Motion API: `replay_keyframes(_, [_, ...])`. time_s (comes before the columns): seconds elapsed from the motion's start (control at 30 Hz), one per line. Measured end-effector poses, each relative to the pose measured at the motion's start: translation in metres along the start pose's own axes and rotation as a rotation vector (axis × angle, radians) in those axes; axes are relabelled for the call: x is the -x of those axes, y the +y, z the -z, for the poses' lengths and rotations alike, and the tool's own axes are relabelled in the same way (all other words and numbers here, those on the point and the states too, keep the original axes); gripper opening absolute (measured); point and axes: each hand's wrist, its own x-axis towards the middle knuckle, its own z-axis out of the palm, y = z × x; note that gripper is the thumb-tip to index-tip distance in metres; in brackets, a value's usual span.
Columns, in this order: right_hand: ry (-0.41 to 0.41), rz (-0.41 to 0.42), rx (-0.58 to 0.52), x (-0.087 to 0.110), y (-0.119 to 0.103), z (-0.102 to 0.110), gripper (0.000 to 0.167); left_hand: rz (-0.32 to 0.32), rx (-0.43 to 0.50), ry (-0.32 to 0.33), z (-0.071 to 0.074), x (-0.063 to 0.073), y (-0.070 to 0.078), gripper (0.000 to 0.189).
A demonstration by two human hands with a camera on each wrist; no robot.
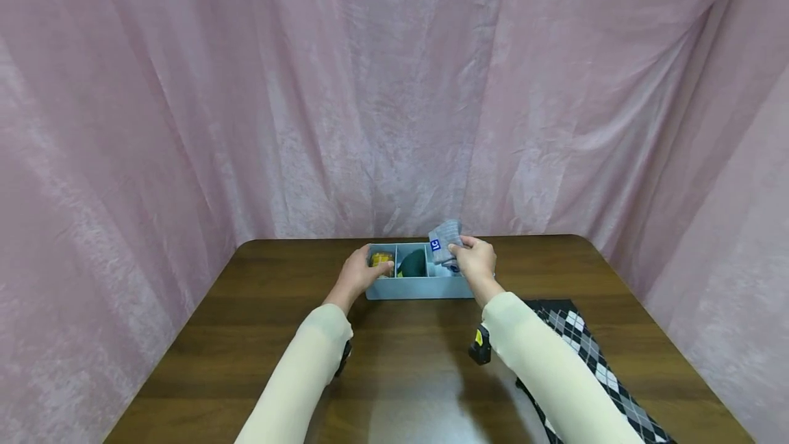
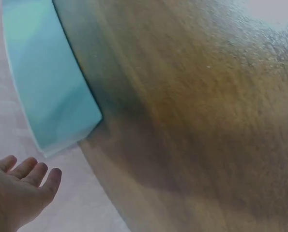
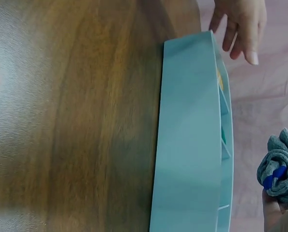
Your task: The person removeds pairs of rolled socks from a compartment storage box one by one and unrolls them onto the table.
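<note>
A light blue divided box point(image 1: 419, 288) stands toward the far side of the table. My right hand point(image 1: 477, 262) holds a rolled pair of grey socks point(image 1: 445, 242) with a blue label above the box's right part. The right wrist view shows the socks' rolled end point(image 3: 279, 171), with blue patches, beside the box. At the box's left end is my left hand point(image 1: 357, 274), its fingers loosely bent and holding nothing. In the right wrist view, that left hand point(image 3: 243, 21) hangs close by the box end.
A yellow item point(image 1: 381, 258) lies in the box's left compartment, and a dark green item point(image 1: 414, 264) in the one beside it. A black-and-white checkered cloth item point(image 1: 576, 334) lies on the wooden table point(image 1: 246, 334), partly under my right arm. Pink curtains point(image 1: 394, 88) hang behind.
</note>
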Motion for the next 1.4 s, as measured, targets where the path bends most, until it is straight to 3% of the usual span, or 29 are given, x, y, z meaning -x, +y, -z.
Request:
replay_keyframes(0.33, [-0.093, 0.008, -0.072, 0.008, -0.014, 0.006, 0.044, -0.107, 0.138, -0.014, -0.010, -0.006, 0.037, 0.079])
replay_keyframes(0.63, [-0.110, 0.030, -0.119, 0.010, -0.018, 0.002, 0.045, -0.152, 0.220, -0.145, -0.029, -0.009, 0.065, 0.077])
replay_keyframes(0.8, [-0.097, 0.024, -0.195, 0.013, -0.018, -0.002, 0.044, -0.158, 0.253, -0.202, -0.034, -0.008, 0.070, 0.069])
replay_keyframes(0.97, [-0.109, 0.009, -0.269, 0.018, -0.019, -0.006, 0.041, -0.139, 0.282, -0.191, -0.037, -0.006, 0.071, 0.050])
replay_keyframes(1.2, [-0.222, -0.010, -0.257, 0.016, -0.012, -0.004, 0.038, -0.105, 0.476, -0.208, -0.037, -0.009, 0.068, 0.036])
replay_keyframes(1.4, [-0.327, -0.044, -0.232, 0.012, -0.010, 0.001, 0.050, -0.076, 0.501, -0.214, -0.033, -0.010, 0.066, 0.034])
